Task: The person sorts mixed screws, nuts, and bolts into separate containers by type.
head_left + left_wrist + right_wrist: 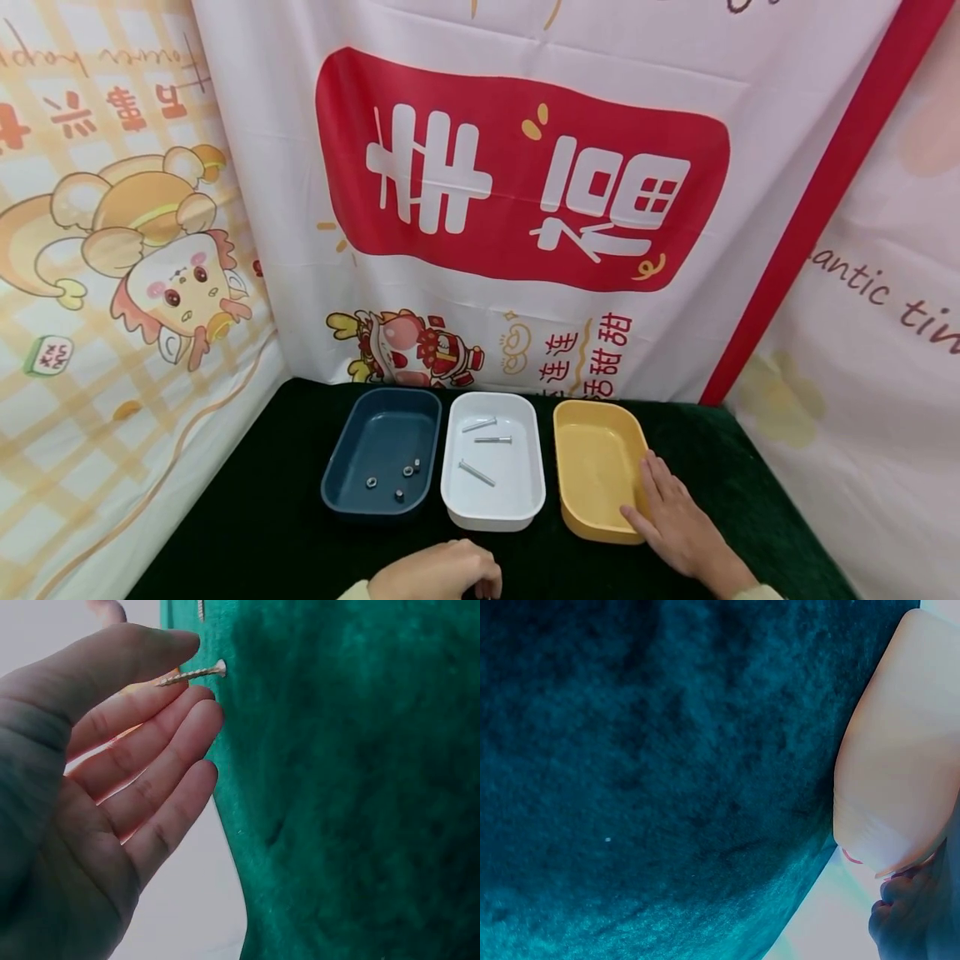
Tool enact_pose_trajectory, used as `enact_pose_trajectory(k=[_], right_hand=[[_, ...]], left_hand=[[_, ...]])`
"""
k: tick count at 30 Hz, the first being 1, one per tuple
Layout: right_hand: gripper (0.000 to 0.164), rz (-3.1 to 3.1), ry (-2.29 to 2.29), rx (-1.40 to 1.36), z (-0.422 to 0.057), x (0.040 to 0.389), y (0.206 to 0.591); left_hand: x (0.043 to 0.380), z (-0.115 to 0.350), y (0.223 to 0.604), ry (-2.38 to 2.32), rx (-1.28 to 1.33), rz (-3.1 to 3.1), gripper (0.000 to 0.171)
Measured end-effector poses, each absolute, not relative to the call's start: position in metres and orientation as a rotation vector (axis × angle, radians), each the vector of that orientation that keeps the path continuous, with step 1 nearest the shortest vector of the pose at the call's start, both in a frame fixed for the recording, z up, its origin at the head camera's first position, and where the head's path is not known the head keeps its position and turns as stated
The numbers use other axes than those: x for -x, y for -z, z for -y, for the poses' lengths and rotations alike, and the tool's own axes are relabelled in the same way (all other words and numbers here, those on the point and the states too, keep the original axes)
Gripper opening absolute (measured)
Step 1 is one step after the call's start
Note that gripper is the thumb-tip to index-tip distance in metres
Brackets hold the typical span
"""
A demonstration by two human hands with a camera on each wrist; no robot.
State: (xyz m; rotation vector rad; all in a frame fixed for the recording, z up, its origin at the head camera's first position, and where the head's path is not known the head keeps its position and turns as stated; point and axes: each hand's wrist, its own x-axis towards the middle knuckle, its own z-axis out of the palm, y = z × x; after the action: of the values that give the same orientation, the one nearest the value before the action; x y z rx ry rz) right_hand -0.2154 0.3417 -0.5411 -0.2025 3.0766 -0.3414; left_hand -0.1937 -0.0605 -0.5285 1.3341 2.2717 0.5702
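Note:
At the bottom of the head view is my left hand (pixel 442 571), its fingers bent downward in front of the white tray. In the left wrist view it pinches a gold countersunk screw (pixel 196 674) between thumb and index finger, head pointing outward over the green cloth. Part of a second screw (pixel 201 609) shows at that view's top edge. My right hand (pixel 678 517) rests on the right side of the yellow tray (pixel 600 531), fingers straight along its wall and thumb at the front rim. The right wrist view shows the tray's outer wall (pixel 900 742) and fingers (pixel 904 900) beside it.
A blue tray (pixel 375 433) at the left holds several nuts (pixel 408 472). The white tray (pixel 495 500) in the middle holds three silver bolts (pixel 477 473). All three trays stand in a row on dark green cloth (pixel 247 508), with printed curtains (pixel 517 350) behind and at the sides.

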Motion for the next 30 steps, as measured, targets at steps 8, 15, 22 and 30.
enact_pose_trajectory(k=[8,15,22,30], right_hand=[[0.101,-3.075,0.348,0.193,-0.341,0.216,0.541],[0.101,-3.08,0.345,0.201,-0.341,0.215,0.539],[0.101,-3.084,0.347,0.205,-0.341,0.215,0.538],[0.103,-3.076,0.353,0.197,-0.341,0.214,0.539]], left_hand=[[0.195,0.049,0.539,-0.507,-1.44,-2.297,0.01],[0.196,0.045,0.54,-0.497,-1.482,-2.283,0.009],[0.195,0.044,0.538,-0.508,-1.454,-2.264,0.01],[0.194,0.042,0.538,-0.529,-1.459,-2.249,0.012]])
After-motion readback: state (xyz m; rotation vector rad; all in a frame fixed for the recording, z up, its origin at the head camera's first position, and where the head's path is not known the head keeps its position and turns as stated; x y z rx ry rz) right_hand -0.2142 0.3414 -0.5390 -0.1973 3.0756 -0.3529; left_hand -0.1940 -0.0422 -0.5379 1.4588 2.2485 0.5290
